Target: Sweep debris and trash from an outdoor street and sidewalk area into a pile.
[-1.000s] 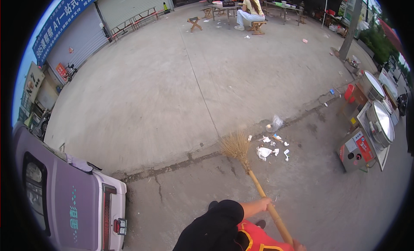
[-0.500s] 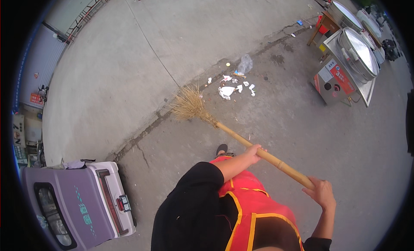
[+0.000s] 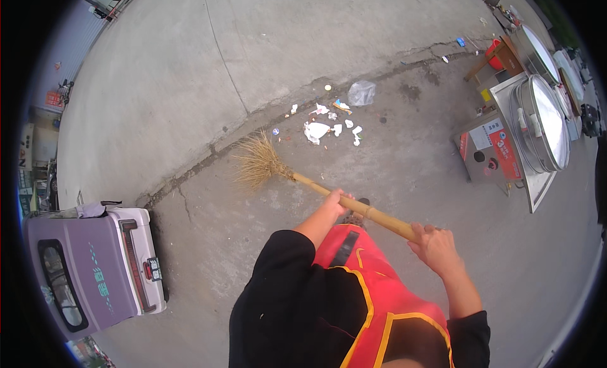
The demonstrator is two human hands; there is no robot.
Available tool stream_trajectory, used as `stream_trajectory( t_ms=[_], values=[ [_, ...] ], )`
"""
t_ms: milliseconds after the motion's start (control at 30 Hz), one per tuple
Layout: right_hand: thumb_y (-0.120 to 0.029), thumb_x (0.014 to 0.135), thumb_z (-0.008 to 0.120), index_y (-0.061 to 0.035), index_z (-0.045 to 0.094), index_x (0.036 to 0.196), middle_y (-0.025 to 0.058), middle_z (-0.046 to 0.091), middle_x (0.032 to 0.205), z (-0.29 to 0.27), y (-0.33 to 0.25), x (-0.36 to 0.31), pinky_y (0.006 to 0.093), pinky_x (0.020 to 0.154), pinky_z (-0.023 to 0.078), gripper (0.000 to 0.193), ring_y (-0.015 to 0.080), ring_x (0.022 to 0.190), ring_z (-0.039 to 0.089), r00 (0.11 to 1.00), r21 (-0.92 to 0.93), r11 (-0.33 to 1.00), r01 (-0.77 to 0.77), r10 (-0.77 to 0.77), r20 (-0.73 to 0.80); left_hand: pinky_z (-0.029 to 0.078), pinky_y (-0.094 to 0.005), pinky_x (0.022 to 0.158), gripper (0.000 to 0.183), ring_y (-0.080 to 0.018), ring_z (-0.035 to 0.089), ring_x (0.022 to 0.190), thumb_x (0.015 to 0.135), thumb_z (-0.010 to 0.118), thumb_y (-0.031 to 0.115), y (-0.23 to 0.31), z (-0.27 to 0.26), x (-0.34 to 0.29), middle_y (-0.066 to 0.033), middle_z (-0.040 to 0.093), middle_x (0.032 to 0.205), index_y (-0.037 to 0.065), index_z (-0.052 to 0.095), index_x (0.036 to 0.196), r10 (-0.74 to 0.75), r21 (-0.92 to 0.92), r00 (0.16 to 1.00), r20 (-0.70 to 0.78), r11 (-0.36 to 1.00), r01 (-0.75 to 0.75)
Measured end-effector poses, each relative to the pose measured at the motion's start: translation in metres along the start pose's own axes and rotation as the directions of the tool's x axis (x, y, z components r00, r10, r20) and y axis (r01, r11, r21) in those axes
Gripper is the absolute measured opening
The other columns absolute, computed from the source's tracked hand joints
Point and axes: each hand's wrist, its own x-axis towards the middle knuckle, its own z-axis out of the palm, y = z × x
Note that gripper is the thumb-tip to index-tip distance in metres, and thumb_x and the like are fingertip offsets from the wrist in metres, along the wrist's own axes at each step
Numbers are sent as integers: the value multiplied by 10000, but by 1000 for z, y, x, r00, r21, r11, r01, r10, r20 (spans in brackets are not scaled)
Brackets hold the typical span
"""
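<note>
A broom (image 3: pixel 260 160) of straw-coloured twigs on a thick bamboo handle slants across the view, its bristles at or just above the concrete to the far left. My left hand (image 3: pixel 337 202) wraps the lower part of the handle. Close to the handle's upper end, my right hand (image 3: pixel 434 244) is closed around it. Just beyond the bristles lie scraps of white crumpled paper (image 3: pixel 316 131), a clear plastic bag (image 3: pixel 361 93) and a small blue-and-white round piece (image 3: pixel 275 131).
A purple and white vehicle (image 3: pixel 95 267) stands at the left. At the right is a metal cart (image 3: pixel 490 153) carrying large round steamer pans (image 3: pixel 547 118), beside a wooden stool (image 3: pixel 506 57) and a red bucket (image 3: pixel 495 54). A cracked seam (image 3: pixel 208 154) crosses the concrete.
The broom's bristles have drawn back from the cracked seam toward me, and both hands have moved left with the handle. A small round piece now shows near the seam. My view has shifted.
</note>
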Motion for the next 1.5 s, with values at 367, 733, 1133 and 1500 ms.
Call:
stream_trajectory(
  t_ms=[367,733,1133,1500],
  values=[
    [-166,578,611,-54,438,885,128,505,593,-39,144,-102,341,453,397,369,278,517,514,926,68,930,-362,367,-87,464,-368,570,108,-215,496,580,700,439,67,-187,213,13,-91,434,673,9,389,776,-141,369,953,267,929,33],
    [-165,547,618,-56,504,778,111,525,614,-23,305,-118,334,497,395,280,271,557,513,986,164,977,139,-152,67,449,-359,592,81,-206,488,590,692,442,50,-287,133,-17,-75,425,672,35,391,753,88,-177,994,69,981,-75],
    [-187,607,578,-79,439,840,83,497,616,-15,229,-64,332,480,394,292,250,544,516,803,-82,812,578,-548,235,415,-395,693,110,-225,463,620,727,410,80,-292,15,1,-97,423,683,1,364,789,87,-683,996,10,728,-57],
    [-88,540,620,-53,468,915,128,508,612,-75,324,-163,340,505,400,406,290,554,509,1000,-50,999,-5,5,4,452,-336,599,143,-200,515,634,736,456,131,-336,236,-15,-64,444,718,40,397,830,102,-131,896,431,990,-50]
  ],
)
